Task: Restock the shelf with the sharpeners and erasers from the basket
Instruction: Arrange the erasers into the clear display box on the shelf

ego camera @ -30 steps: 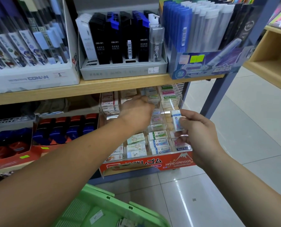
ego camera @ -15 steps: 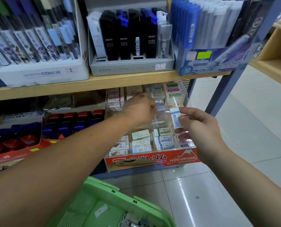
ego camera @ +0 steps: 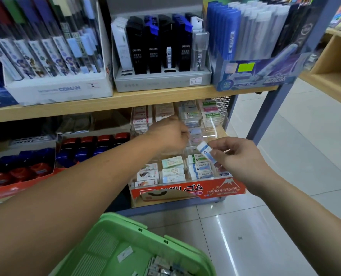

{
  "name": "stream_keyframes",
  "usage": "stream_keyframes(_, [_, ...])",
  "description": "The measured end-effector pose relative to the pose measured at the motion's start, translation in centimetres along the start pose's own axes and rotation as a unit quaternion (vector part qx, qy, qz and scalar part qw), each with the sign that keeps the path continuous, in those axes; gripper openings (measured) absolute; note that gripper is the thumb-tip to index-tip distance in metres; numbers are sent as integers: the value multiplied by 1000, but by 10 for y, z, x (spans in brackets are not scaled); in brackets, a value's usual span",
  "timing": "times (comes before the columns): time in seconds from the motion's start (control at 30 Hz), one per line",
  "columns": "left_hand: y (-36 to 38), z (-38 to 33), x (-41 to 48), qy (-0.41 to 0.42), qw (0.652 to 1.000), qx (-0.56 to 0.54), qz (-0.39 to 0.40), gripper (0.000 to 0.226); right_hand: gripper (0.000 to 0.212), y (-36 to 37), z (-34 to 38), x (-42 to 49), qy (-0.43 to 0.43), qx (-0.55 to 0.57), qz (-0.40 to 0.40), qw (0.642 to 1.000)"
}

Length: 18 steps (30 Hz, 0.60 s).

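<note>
A clear tiered eraser rack (ego camera: pixel 187 191) with a red "HARD ERASER" front stands on the lower shelf, its compartments holding several wrapped erasers. My right hand (ego camera: pixel 239 162) pinches a small white-and-blue eraser (ego camera: pixel 205 152) in front of the rack's right side. My left hand (ego camera: pixel 169 134) reaches into the rack's middle rows with its fingers curled; what they touch is hidden. The green basket (ego camera: pixel 126 232) sits below at the bottom edge, with several small packets in its corner.
The wooden upper shelf (ego camera: pixel 126 100) carries a white CONAN pen box (ego camera: pixel 60 90), a grey tray of black and blue lead cases (ego camera: pixel 161 80) and a blue pen display (ego camera: pixel 253 74). Red and blue items (ego camera: pixel 46 166) fill the lower left. Glossy tiled floor (ego camera: pixel 285 176) lies right.
My right hand has tilted the eraser and drawn it slightly down and toward me. My left hand stays in the rack's middle rows. The view has shifted, showing more of the basket.
</note>
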<state>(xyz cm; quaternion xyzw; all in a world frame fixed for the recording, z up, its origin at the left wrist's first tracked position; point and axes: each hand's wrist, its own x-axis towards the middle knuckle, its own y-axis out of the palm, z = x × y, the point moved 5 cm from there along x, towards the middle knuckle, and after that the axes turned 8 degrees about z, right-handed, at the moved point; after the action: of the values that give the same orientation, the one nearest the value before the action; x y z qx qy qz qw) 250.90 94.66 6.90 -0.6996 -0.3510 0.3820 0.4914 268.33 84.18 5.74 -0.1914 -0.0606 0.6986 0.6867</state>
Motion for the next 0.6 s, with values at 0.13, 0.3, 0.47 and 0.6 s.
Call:
stream_keyframes(0.13, [-3,3,-18,40,989,-88,-108,26,9,4,-1,2,-4,-131,60,990])
stream_keyframes(0.3, [12,-3,-48,96,976,-175,-85,20,17,17,-2,9,-16,-261,127,957])
stream_keyframes(0.47, [25,8,-74,110,970,-196,-89,16,30,31,3,8,-51,-413,186,890])
stream_keyframes(0.6, [27,15,-103,96,966,-214,-108,21,29,24,11,-4,-40,-406,165,898])
